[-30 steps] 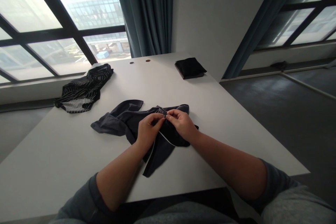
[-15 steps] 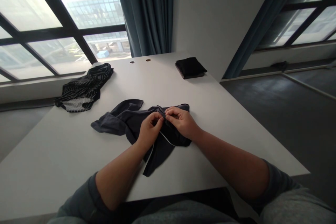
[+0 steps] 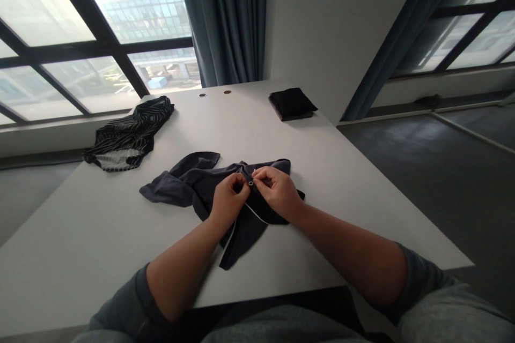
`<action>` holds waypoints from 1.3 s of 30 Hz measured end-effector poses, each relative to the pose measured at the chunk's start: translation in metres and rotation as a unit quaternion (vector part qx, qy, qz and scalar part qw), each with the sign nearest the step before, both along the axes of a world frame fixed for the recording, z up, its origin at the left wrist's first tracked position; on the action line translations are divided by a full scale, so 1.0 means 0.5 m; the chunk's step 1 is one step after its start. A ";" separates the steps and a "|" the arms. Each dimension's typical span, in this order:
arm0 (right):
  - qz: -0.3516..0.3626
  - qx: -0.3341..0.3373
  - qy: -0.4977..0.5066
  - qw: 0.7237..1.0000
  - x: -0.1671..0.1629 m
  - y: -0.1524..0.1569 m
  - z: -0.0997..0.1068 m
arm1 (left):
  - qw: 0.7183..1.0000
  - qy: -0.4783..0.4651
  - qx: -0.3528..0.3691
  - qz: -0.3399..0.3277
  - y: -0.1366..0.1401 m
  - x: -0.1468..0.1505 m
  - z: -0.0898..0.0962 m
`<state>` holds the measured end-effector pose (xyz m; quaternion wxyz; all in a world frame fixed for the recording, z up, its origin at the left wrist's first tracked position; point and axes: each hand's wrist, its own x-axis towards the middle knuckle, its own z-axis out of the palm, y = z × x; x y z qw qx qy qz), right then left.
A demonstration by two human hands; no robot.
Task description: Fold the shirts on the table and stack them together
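Observation:
A dark grey shirt (image 3: pixel 209 185) with black trim and white piping lies crumpled on the white table in front of me. My left hand (image 3: pixel 230 195) pinches its black edge between thumb and fingers. Close beside it, my right hand (image 3: pixel 277 188) pinches the same edge from the other side. Between my fingertips shows a small round light-rimmed button (image 3: pixel 250 183). One loose flap with a white line hangs toward me below my left hand. The cloth under my palms is partly hidden.
A black-and-white patterned garment (image 3: pixel 131 134) lies at the table's far left edge. Folded black cloth (image 3: pixel 292 103) rests near the far right edge. Two round cable holes mark the back of the white table (image 3: pixel 338 257). Windows and a blue curtain (image 3: pixel 229 21) stand beyond.
My right hand has shifted slightly, and the round button now shows between my fingertips. A bit of dark cloth now sticks out past my right wrist. My left hand is almost unmoved.

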<state>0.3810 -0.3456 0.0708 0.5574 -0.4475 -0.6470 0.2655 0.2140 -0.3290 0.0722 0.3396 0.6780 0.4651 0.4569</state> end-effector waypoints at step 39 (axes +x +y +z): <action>0.021 0.013 -0.066 0.998 0.045 0.040 -0.011 | 0.967 -0.197 -0.150 -0.065 0.020 0.000 -0.028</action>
